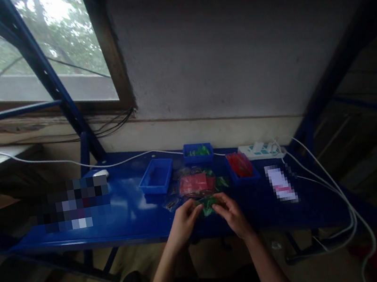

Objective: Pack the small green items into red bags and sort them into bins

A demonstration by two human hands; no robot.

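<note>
Between my two hands, near the front edge of the blue table, is a small green plastic packet (207, 206). My left hand (187, 216) pinches its left side between thumb and fingers. On the right side, my right hand (231, 210) grips it the same way. Just beyond my hands lies a pile of clear plastic bags with a red packet (193, 183) on top and some green pieces beside it. What is inside the green packet is too small to make out.
Behind the pile stand a blue tray (158, 189), a blue bin (199, 160) with green packets and a blue bin (247, 180) with red packets. A white power strip (261, 151) with cables sits at the back right. A blurred-out phone-like object (281, 184) lies right.
</note>
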